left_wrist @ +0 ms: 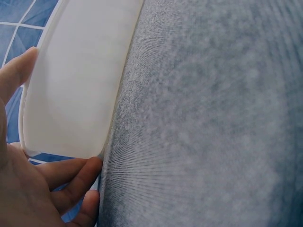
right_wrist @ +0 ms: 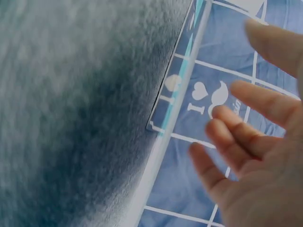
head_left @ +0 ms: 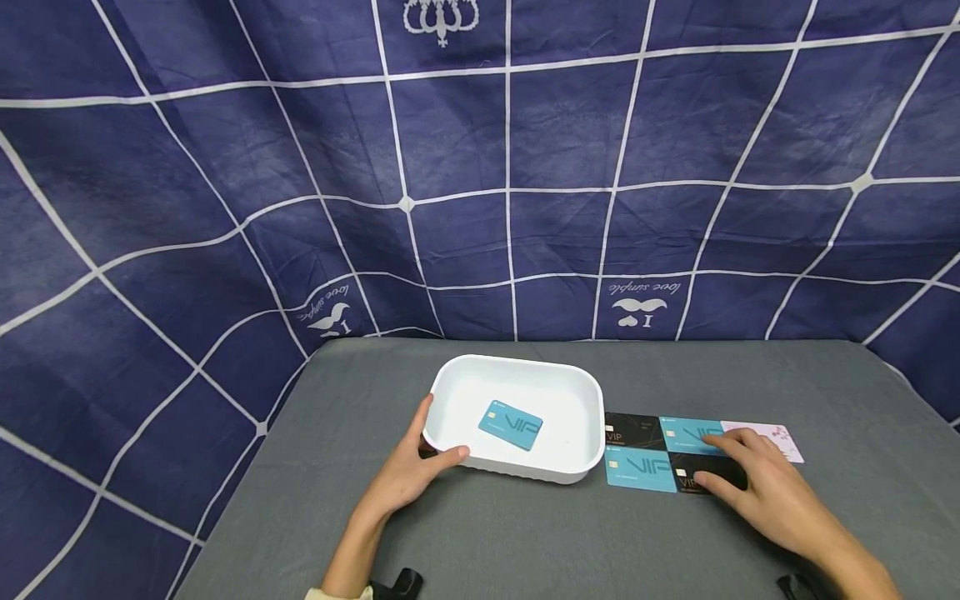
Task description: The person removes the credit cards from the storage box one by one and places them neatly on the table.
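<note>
Hovering with spread fingers, the right hand [head_left: 765, 493] was over a thin rectangular black plastic card [head_left: 693, 465] and its turquoise neighbour [head_left: 684, 435] — contact I could not tell. Such cards seemed light, stiff and slippery, better taken by the edges. They lay on the grey cloth tabletop [head_left: 562, 542], right of the white plastic tray [head_left: 517, 471]; adjoining cards, also a pale pink one [head_left: 783, 439], seemed to leave little room for fingertips. The left hand [head_left: 405, 473] gripped the tray's near-left corner — one turquoise card [head_left: 510, 423] lay inside.
</note>
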Demonstrator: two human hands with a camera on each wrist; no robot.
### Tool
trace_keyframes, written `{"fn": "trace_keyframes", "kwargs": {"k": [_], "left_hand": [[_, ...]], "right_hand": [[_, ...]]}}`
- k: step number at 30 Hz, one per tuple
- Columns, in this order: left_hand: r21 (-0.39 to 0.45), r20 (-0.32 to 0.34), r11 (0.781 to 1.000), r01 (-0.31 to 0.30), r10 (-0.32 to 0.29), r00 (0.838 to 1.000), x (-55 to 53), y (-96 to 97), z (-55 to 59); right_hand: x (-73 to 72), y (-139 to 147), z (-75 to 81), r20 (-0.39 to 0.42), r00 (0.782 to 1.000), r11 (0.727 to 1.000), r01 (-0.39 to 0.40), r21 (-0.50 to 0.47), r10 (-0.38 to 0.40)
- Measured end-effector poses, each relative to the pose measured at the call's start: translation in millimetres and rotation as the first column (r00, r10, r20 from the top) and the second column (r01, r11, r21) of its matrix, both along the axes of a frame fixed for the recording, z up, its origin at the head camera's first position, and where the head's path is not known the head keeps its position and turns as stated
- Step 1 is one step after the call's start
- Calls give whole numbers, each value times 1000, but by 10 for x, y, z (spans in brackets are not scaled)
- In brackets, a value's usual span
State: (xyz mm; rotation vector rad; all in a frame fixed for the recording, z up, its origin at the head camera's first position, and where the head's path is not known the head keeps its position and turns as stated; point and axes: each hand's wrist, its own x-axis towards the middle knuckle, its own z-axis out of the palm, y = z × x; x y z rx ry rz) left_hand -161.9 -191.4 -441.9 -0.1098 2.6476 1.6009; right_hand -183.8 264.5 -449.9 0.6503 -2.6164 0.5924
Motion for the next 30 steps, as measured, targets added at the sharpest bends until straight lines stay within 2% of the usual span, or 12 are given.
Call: {"fn": "trace_keyframes", "kwargs": {"k": [6, 12, 15, 21, 30], "left_hand": [[-9, -3, 1000, -5, 5, 1000, -6, -13, -3], [-10, -11, 1000, -3, 3, 1000, -19, -8, -6], [-10, -15, 1000, 1, -1, 1000, -22, -5, -6], [-8, -17, 1000, 1, -1, 1000, -28, -9, -3], [6, -8, 1000, 10, -10, 1000, 2, -15, -8]], "right_hand": [[35, -186, 101, -13, 1000, 998, -13, -68, 12], [97, -401, 207, 33, 999, 994, -2, -112, 6], [95, -481, 256, 13, 1000, 990, -13, -139, 15], [57, -649, 320, -73, 995, 978, -83, -192, 70], [79, -930, 358, 0, 978, 948, -202, -248, 208]]}}
